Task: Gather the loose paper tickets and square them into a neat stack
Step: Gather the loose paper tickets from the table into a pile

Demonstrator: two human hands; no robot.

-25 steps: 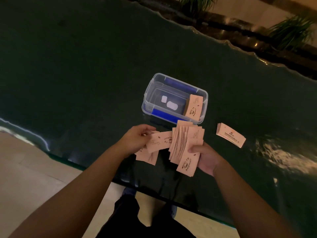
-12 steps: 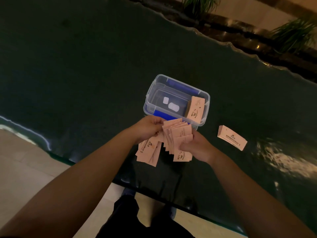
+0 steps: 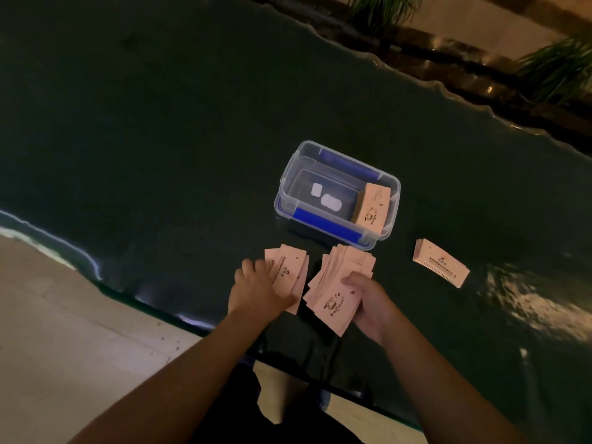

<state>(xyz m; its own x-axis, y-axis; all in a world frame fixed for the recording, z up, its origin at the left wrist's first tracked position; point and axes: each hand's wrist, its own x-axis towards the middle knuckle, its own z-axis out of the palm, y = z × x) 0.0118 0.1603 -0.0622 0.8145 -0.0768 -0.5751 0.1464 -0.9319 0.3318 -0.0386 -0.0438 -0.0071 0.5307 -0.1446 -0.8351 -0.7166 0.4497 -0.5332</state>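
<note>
Left grip (image 3: 259, 291) clamps a small ticket sheaf (image 3: 290, 272); right grip (image 3: 368, 304) clamps the fanned ticket bundle (image 3: 336, 283) at one end. Free edges are probably left exposed for merging and squaring.

**Tickets around the box**

The box (image 3: 393, 184) sits on the table (image 3: 160, 123), a boxed stack (image 3: 371, 208) in its right end. Nearer, a left bunch (image 3: 290, 269) and a right bunch (image 3: 336, 283) sit side by side. A loose stack (image 3: 440, 265) lies right of both.

Left-hand tickets (image 3: 288, 267), right-hand tickets (image 3: 333, 299) now apart
</note>
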